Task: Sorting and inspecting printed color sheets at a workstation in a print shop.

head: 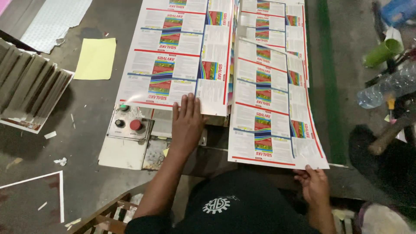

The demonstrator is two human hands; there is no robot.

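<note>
My left hand (187,123) lies flat with its grip released, fingers spread on the near edge of the left printed sheet (177,52), while my right hand (314,184) has its grip pinched on the near right corner of the right printed sheet (273,108). The two sheets lie side by side on the worktop (216,147), each printed with rows of coloured labels, and the right one covers more sheets stacked beneath it. Left of my left hand sits a control panel (128,122) with three buttons, one green, one black and one red; farther left on the floor lie one yellow sheet (96,58) and one stack of grey boards (28,86), and at the far right one clear plastic bottle (385,89).
</note>
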